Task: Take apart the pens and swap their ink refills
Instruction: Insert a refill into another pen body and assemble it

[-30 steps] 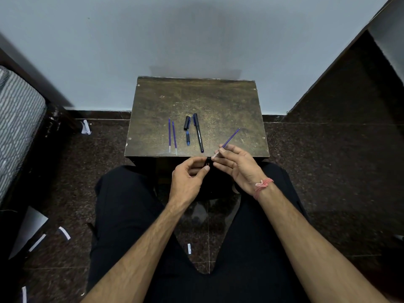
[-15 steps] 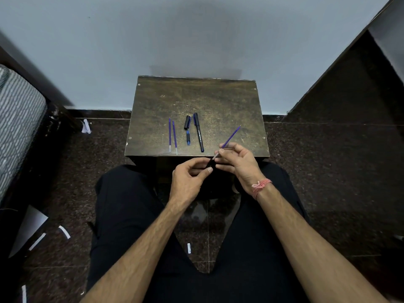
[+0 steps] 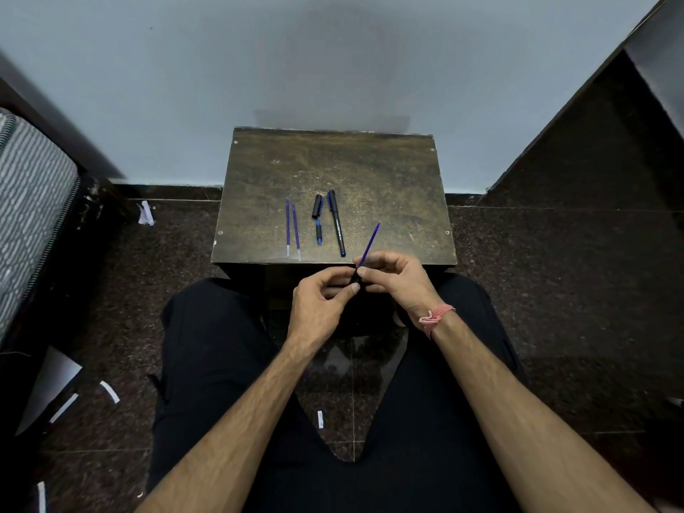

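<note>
Both hands meet just below the front edge of the small brown table (image 3: pixel 370 168). My right hand (image 3: pixel 396 279) pinches a blue ink refill (image 3: pixel 370 243) that slants up to the right over the table edge. My left hand (image 3: pixel 320 301) grips a black pen barrel (image 3: pixel 356 277), mostly hidden by fingers, at the refill's lower end. On the table lie two loose blue refills (image 3: pixel 291 227), a black cap (image 3: pixel 317 206), a short blue pen tip piece (image 3: pixel 319 233) and a whole black pen (image 3: pixel 337 223).
The table stands against a pale wall. Dark tiled floor surrounds it, with paper scraps (image 3: pixel 63 405) at the left and a striped mattress (image 3: pixel 29 201) at the far left. My legs in black trousers lie below the hands.
The refill's white lower part has gone out of sight between my fingers at the barrel's end. Both hands have shifted slightly, staying close together.
</note>
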Available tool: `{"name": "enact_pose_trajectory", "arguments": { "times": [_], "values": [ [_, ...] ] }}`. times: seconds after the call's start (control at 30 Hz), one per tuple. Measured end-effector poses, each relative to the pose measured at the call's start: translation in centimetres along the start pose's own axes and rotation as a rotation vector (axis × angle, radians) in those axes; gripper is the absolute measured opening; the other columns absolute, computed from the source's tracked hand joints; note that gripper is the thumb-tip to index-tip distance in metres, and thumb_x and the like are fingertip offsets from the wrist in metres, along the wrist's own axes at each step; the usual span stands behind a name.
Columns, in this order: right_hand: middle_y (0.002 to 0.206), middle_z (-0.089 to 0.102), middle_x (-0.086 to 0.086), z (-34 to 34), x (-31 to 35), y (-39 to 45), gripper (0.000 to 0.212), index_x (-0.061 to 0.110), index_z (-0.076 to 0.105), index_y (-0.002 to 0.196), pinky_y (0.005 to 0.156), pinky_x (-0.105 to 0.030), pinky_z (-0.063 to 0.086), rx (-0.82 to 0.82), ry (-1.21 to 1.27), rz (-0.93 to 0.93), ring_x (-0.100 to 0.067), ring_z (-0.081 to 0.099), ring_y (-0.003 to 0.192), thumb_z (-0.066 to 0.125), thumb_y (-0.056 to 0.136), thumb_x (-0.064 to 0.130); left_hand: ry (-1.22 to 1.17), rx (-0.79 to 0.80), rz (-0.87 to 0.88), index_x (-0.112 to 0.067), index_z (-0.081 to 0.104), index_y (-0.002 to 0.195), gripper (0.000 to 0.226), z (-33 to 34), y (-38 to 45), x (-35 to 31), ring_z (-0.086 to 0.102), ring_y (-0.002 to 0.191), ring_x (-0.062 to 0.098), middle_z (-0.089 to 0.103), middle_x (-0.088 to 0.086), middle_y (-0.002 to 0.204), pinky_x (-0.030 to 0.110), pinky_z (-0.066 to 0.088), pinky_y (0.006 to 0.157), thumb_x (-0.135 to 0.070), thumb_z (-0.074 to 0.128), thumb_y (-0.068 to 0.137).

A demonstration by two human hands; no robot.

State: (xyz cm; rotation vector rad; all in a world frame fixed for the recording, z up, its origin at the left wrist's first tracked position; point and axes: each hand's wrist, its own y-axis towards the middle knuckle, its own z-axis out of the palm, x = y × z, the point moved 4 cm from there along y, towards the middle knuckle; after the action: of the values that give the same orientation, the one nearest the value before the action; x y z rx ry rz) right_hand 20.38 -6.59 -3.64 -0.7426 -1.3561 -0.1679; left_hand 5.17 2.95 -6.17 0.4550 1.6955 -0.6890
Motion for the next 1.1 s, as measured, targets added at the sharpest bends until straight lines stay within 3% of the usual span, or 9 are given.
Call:
{"name": "enact_pose_trajectory", "arguments": {
  "times": [0.17,0.37,0.53,0.67,0.8,0.9,1.1],
  "values": [
    [0.103,0.081,0.000,-0.1,0.2,0.1,0.019,0.019,0.083,0.117,0.081,-0.026,0.062,0.010,0.029,-0.031,-0.010,0.075,0.093,0.079,0.098,0.018,-0.019,-0.003,0.004,-0.045,0.080,0.108,0.035,0.0,0.1,-0.3,0.081,0.104,0.002,0.086,-0.018,0.106,0.019,0.062,0.092,-0.012,0.086,0.097],
    [0.096,0.081,0.002,-0.6,0.1,0.3,0.016,0.010,0.082,0.113,0.074,-0.022,0.061,-0.078,0.045,-0.045,-0.008,0.073,0.084,0.079,0.098,0.016,0.008,0.002,-0.007,-0.045,0.080,0.106,0.031,0.1,0.0,-0.4,0.080,0.100,-0.002,0.085,-0.022,0.106,0.014,0.060,0.087,-0.017,0.087,0.096],
    [0.090,0.079,0.000,-0.7,-0.2,0.4,0.014,0.007,0.081,0.107,0.072,-0.024,0.060,-0.129,0.050,-0.020,-0.008,0.072,0.080,0.083,0.094,0.014,-0.027,0.031,-0.040,-0.033,0.081,0.116,0.020,0.6,-0.1,-0.2,0.084,0.093,0.012,0.087,-0.003,0.103,0.031,0.066,0.094,-0.020,0.083,0.101],
    [0.098,0.081,0.000,-0.8,-0.2,0.5,0.018,0.008,0.080,0.118,0.077,-0.025,0.063,-0.063,0.135,-0.011,-0.008,0.073,0.083,0.073,0.102,0.012,-0.103,0.114,-0.060,-0.035,0.079,0.117,0.024,1.1,-0.2,-0.6,0.082,0.088,0.012,0.088,-0.002,0.104,0.027,0.064,0.084,-0.014,0.074,0.108],
    [0.097,0.080,-0.006,-0.6,-0.3,0.4,0.013,0.008,0.080,0.112,0.080,-0.029,0.061,-0.025,0.135,0.011,-0.011,0.072,0.080,0.070,0.103,0.008,-0.203,0.153,-0.115,-0.029,0.078,0.117,0.024,1.4,-0.4,-1.0,0.078,0.081,0.007,0.087,-0.004,0.098,0.027,0.061,0.078,-0.009,0.069,0.110],
    [0.102,0.079,-0.013,-0.4,-0.4,0.4,0.013,0.008,0.080,0.113,0.075,-0.025,0.059,-0.017,0.102,0.015,-0.010,0.073,0.079,0.071,0.102,0.008,-0.286,0.147,-0.161,-0.019,0.077,0.122,0.020,1.3,-0.3,-1.1,0.078,0.079,0.006,0.086,-0.001,0.098,0.025,0.061,0.076,-0.007,0.066,0.111],
    [0.100,0.082,0.000,-0.6,-0.4,0.4,0.019,0.009,0.081,0.119,0.071,-0.019,0.059,-0.031,0.050,0.040,-0.006,0.070,0.080,0.073,0.102,0.015,-0.425,0.043,-0.174,-0.015,0.070,0.135,0.027,0.3,0.0,-1.3,0.079,0.088,0.012,0.087,0.001,0.104,0.031,0.064,0.084,-0.003,0.060,0.112]
  ]
}}
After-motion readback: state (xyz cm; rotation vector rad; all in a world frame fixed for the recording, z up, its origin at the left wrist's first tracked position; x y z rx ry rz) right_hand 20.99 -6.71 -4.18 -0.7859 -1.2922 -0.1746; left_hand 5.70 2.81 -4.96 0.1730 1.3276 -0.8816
